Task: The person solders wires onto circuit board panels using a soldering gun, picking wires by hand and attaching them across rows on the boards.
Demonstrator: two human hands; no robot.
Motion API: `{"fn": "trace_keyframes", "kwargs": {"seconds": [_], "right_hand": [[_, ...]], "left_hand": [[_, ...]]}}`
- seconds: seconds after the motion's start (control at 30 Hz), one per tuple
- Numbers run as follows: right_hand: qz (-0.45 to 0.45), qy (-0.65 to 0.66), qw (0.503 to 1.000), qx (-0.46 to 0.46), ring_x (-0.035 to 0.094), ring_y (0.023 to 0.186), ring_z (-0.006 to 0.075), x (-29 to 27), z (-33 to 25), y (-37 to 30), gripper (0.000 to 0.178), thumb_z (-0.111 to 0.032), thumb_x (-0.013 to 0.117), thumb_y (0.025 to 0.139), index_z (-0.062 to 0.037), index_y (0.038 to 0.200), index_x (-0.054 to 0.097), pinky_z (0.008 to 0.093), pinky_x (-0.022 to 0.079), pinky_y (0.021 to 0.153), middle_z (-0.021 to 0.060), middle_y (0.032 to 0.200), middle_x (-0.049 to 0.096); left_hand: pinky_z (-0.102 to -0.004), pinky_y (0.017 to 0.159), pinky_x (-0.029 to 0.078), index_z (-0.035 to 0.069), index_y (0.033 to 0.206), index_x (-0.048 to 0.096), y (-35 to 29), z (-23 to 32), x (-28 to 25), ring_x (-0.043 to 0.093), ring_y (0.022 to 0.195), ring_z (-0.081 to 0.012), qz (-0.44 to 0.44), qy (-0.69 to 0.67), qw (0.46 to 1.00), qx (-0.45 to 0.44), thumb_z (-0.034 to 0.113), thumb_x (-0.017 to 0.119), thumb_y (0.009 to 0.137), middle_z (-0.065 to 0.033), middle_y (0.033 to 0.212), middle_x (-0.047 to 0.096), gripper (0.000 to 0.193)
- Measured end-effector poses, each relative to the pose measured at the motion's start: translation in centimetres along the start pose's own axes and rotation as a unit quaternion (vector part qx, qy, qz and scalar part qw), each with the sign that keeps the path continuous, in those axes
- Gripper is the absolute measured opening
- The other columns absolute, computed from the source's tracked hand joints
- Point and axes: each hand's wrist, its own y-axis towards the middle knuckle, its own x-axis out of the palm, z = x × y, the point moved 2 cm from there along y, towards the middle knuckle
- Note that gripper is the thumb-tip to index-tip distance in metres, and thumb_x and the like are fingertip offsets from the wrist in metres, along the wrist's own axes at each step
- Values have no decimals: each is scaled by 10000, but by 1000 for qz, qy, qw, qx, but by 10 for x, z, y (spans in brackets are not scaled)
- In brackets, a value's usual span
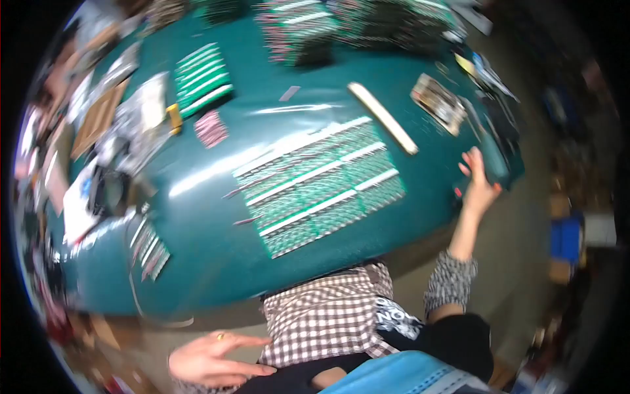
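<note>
My left hand (213, 359) is down in front of the table, beside the checkered apron (321, 315) over my lap. Its fingers are spread and hold nothing. My right hand (481, 187) reaches to the table's right edge, slightly blurred, fingers apart and nothing seen in them. Close to it lies a small dark thing with a red spot (458, 193), too smeared to name. A panel of green circuit boards (321, 190) with white strips and a few dark reddish wires lies mid-table. Behind it rests a long cream-coloured bar (382, 118).
Tall stacks of green boards (298, 33) line the back of the green table (197, 262). A grimy tray (438, 104) and tools (499, 121) sit at the right. On the left are another board panel (203, 79), a pink bundle (211, 129), plastic bags (141, 111) and small boards (151, 249).
</note>
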Motion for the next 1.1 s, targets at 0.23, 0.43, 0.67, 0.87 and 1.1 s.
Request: {"fn": "trace_keyframes", "kwargs": {"seconds": [0.23,0.43,0.67,0.87,1.1], "right_hand": [[-131,191,969,83,612,886,103,-46,-4,111,392,-370,639,850,-79,1111,603,247,433,737,2,1036,628],[-227,337,909,90,611,762,73,-32,18,129,306,-354,604,881,-72,1000,601,159,484,533,-18,895,625],[-326,431,835,103,599,812,92,-25,39,149,335,-349,583,895,-51,1047,550,172,501,527,4,906,589],[-313,420,842,129,606,800,97,-21,33,135,330,-361,590,889,-60,1022,573,173,500,542,-8,911,590],[-314,428,835,142,615,812,101,-21,32,128,312,-347,603,883,-63,1011,579,169,499,546,-6,927,595]], "left_hand": [[-436,953,374,85,1091,561,71,-67,62,411,1214,-370,114,74,971,195,119,592,837,-232,1365,327,258],[-501,985,337,34,985,596,76,-50,90,341,1258,-453,134,127,927,326,259,472,948,-251,1351,377,260],[-422,892,423,16,898,586,58,-28,95,642,896,-227,89,284,792,533,108,419,961,-94,909,625,201],[-376,864,441,-1,1048,607,67,3,100,628,922,-223,192,405,813,372,110,425,953,-96,941,625,233],[-419,866,430,10,921,602,38,22,132,566,774,-229,25,351,782,515,119,472,884,-96,814,576,173]]}}
